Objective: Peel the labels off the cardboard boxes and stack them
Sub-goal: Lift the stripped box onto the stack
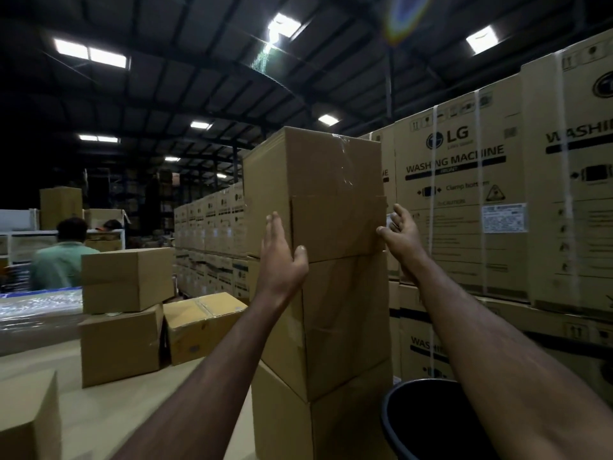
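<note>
Both hands reach up to the top cardboard box (315,194), which sits on a stack of cardboard boxes (331,327) standing directly ahead. The left hand (282,250) lies flat against the box's left face, fingers straight and thumb hooked round the near corner. The right hand (401,230) is spread at the box's right edge, fingers loosely extended, thumb touching the corner. A black bin (428,423) stands at the foot of the stack. Loose cardboard boxes (126,280) sit piled on the worktop (116,413) to the left, and washing machine cartons (464,210) rise behind.
</note>
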A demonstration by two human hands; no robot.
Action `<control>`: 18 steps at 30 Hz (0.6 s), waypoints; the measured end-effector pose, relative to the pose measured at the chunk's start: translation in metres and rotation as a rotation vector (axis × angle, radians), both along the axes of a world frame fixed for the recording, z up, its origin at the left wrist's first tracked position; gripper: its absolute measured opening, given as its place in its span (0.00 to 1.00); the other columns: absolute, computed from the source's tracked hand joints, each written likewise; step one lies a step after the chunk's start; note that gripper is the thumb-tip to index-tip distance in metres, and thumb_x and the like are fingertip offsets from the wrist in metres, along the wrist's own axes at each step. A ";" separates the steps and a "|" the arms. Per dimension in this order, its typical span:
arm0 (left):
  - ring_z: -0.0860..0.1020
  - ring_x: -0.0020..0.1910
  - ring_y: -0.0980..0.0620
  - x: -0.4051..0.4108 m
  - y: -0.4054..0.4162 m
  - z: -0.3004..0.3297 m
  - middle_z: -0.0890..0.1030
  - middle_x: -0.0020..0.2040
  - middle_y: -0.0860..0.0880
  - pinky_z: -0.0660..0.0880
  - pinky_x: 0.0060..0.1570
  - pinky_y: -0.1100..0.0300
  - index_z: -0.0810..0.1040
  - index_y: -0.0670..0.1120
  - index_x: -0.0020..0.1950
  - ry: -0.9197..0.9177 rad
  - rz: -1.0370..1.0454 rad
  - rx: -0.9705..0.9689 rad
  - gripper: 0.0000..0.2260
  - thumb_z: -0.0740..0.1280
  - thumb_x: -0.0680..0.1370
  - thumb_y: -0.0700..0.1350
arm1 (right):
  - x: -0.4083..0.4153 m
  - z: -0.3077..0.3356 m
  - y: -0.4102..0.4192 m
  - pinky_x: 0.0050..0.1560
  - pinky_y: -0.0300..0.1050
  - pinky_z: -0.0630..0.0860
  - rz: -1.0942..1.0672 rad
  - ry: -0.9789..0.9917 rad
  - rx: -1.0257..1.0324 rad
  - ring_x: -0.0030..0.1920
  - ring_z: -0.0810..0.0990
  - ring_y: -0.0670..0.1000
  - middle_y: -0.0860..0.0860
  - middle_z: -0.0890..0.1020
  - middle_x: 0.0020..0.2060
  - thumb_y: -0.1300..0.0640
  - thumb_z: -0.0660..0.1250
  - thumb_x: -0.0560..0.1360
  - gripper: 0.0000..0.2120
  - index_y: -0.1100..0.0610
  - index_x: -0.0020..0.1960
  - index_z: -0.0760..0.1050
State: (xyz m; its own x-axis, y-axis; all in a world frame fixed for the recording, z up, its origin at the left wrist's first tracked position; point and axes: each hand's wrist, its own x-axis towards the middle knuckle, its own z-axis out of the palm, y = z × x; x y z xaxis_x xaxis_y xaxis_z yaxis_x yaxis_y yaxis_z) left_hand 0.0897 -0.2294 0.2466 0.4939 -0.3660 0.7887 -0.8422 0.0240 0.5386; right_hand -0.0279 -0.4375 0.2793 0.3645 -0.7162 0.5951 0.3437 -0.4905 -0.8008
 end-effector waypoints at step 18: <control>0.70 0.72 0.42 -0.015 0.189 -0.101 0.73 0.72 0.38 0.63 0.69 0.58 0.69 0.37 0.73 0.180 0.195 0.056 0.22 0.64 0.79 0.39 | 0.038 -0.106 0.215 0.49 0.42 0.78 0.357 0.104 -0.325 0.52 0.81 0.50 0.59 0.82 0.56 0.64 0.65 0.79 0.16 0.54 0.65 0.73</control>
